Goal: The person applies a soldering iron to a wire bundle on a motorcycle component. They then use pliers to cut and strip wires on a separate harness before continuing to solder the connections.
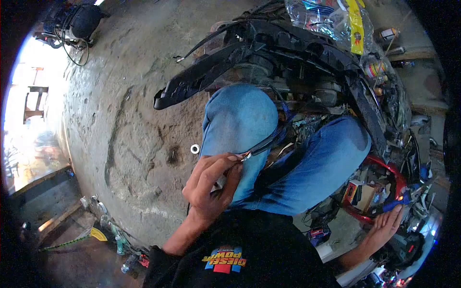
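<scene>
My left hand [209, 185] pinches the end of a dark sheathed cable [263, 144] between thumb and fingertips, above my left knee. Bare metal shows at the cable's tip, and its other end runs between my legs toward a bundle of blue-black wiring [285, 115]. Far to the right, my right hand [384, 225] has its fingers at a blue-handled tool [405, 197]. Its thumb is mostly hidden. The tool lies across the edge of a round red-rimmed container [400, 180] that holds small boxes and parts.
A long black plastic frame [201, 77] arches over mechanical parts beyond my knees. Clear plastic bags [331, 21] sit behind it. A small metal ring [194, 149] rests on the rough concrete floor [129, 105]. Bottles and tools [120, 245] line the lower left.
</scene>
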Demonstrator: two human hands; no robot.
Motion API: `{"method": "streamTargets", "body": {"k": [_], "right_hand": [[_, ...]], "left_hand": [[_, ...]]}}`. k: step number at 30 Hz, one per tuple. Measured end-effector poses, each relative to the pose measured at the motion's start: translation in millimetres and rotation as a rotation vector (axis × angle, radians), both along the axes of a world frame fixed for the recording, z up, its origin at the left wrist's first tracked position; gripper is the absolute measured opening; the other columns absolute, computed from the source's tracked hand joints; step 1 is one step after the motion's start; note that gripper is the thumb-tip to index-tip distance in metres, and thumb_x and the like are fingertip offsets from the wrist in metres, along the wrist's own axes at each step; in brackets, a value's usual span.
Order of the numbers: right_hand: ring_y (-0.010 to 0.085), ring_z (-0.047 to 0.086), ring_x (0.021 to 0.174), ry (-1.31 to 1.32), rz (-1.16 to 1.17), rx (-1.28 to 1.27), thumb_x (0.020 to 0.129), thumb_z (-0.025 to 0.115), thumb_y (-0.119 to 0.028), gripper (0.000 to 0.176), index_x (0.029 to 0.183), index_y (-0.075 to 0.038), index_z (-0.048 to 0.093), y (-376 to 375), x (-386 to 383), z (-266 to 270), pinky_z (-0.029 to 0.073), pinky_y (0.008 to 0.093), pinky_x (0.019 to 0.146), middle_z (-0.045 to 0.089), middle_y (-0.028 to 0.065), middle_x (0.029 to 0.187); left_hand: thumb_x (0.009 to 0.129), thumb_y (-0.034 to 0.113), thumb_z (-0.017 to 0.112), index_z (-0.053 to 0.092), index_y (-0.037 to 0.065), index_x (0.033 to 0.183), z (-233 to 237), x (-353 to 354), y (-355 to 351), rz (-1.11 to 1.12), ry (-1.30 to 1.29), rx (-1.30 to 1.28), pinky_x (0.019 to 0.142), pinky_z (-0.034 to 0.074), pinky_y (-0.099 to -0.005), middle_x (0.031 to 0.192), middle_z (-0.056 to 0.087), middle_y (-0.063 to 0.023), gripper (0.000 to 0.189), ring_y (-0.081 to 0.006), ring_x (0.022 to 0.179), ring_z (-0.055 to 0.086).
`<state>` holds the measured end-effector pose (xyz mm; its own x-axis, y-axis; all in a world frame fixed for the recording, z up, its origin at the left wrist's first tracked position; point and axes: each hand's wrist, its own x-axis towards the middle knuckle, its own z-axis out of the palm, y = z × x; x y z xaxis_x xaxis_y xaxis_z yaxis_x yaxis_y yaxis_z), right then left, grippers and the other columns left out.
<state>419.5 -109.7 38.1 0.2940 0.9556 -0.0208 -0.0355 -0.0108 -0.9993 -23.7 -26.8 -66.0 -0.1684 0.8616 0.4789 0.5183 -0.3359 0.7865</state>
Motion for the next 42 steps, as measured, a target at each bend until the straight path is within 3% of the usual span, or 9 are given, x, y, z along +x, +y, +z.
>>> {"method": "streamTargets", "body": {"k": [2,4,7,8,22,27,31,35,42], "right_hand": [[0.0064,0.058,0.082,0.093,-0.004,-0.058,0.107,0.059,-0.03,0.049,0.145,0.0,0.052,-14.8,-2.9,8.7,0.044,0.0204,0.068,0.068,0.0063,0.106],[0.0077,0.059,0.084,-0.156,-0.694,-0.191,0.107,0.059,-0.03,0.05,0.149,-0.005,0.048,-15.7,-8.7,-8.8,0.045,0.0201,0.068,0.068,0.0112,0.121],[0.0095,0.06,0.088,0.139,-0.67,-0.084,0.106,0.058,-0.031,0.056,0.154,-0.008,0.042,-11.8,-22.4,-17.5,0.045,0.0198,0.069,0.058,0.016,0.145],[0.0133,0.063,0.095,0.256,-0.346,-0.009,0.109,0.052,-0.026,0.044,0.148,-0.006,0.049,-14.6,-18.8,-17.4,0.048,0.0227,0.077,0.052,0.0199,0.152],[0.0136,0.048,0.078,0.347,-0.5,0.249,0.104,0.059,-0.013,0.03,0.132,-0.001,0.053,-35.9,20.9,-52.9,0.043,0.029,0.071,0.06,0.0097,0.106],[0.0137,0.047,0.075,1.098,-0.366,0.349,0.102,0.064,-0.014,0.024,0.122,-0.003,0.054,12.9,-62.3,-32.1,0.042,0.0272,0.07,0.052,0.0082,0.106],[0.0152,0.052,0.075,1.119,-0.267,0.43,0.102,0.062,-0.008,0.022,0.12,-0.001,0.052,24.9,-95.8,-40.6,0.045,0.028,0.065,0.046,0.0107,0.114],[0.0091,0.053,0.053,0.903,-0.24,0.357,0.111,0.046,-0.033,0.038,0.134,-0.004,0.055,20.9,-108.2,-54.5,0.042,0.0232,0.045,0.053,0.0129,0.107],[0.014,0.057,0.05,0.555,-0.128,0.381,0.104,0.06,-0.031,0.043,0.136,-0.006,0.045,-7.3,-136.3,-82.0,0.047,0.0254,0.042,0.063,0.0152,0.099]], "left_hand": [[0.081,-0.01,0.079,0.064,-0.003,0.11,-4.2,0.8,-2.3,0.002,-0.049,-0.008,0.075,0.059,-0.033,0.097,0.075,-0.0168,0.033,-0.026,0.086,0.075],[0.083,-0.009,0.078,0.062,-0.003,0.112,-6.5,2.0,-7.6,-0.002,-0.125,-0.055,0.075,0.058,-0.0333,0.097,0.075,-0.0178,0.034,-0.0268,0.086,0.075],[0.084,-0.008,0.078,0.061,-0.003,0.111,-3.2,5.8,-12.5,0.025,-0.271,-0.092,0.074,0.058,-0.0335,0.098,0.075,-0.0189,0.033,-0.0266,0.084,0.075],[0.084,-0.008,0.078,0.061,-0.003,0.112,-1.5,6.2,-13.2,0.028,-0.274,-0.107,0.073,0.058,-0.0332,0.098,0.075,-0.0187,0.033,-0.0261,0.084,0.075],[0.082,-0.007,0.079,0.065,0.0,0.1,33.9,-7.6,-5.2,-0.231,-0.148,-0.409,0.058,0.05,-0.0275,0.1,0.074,-0.0158,0.024,-0.0191,0.066,0.065],[0.08,-0.007,0.078,0.057,0.003,0.083,27.1,-19.5,10.3,-0.375,-0.088,-0.136,0.055,0.05,-0.029,0.107,0.073,-0.0157,0.024,-0.0218,0.068,0.063],[0.074,-0.006,0.078,0.055,0.005,0.083,32.8,-36.1,28.9,-0.449,0.216,0.091,0.054,0.05,-0.0299,0.112,0.072,-0.0153,0.027,-0.0213,0.07,0.062],[0.071,0.0,0.077,0.055,0.008,0.089,21.3,-51.0,42.3,-0.558,0.355,0.183,0.054,0.052,-0.029,0.115,0.071,-0.0149,0.03,-0.0219,0.072,0.062],[0.073,-0.001,0.076,0.055,0.007,0.095,-20.4,-43.5,28.8,-0.527,0.287,0.249,0.054,0.054,-0.0304,0.112,0.07,-0.0146,0.031,-0.0223,0.076,0.065]]}}
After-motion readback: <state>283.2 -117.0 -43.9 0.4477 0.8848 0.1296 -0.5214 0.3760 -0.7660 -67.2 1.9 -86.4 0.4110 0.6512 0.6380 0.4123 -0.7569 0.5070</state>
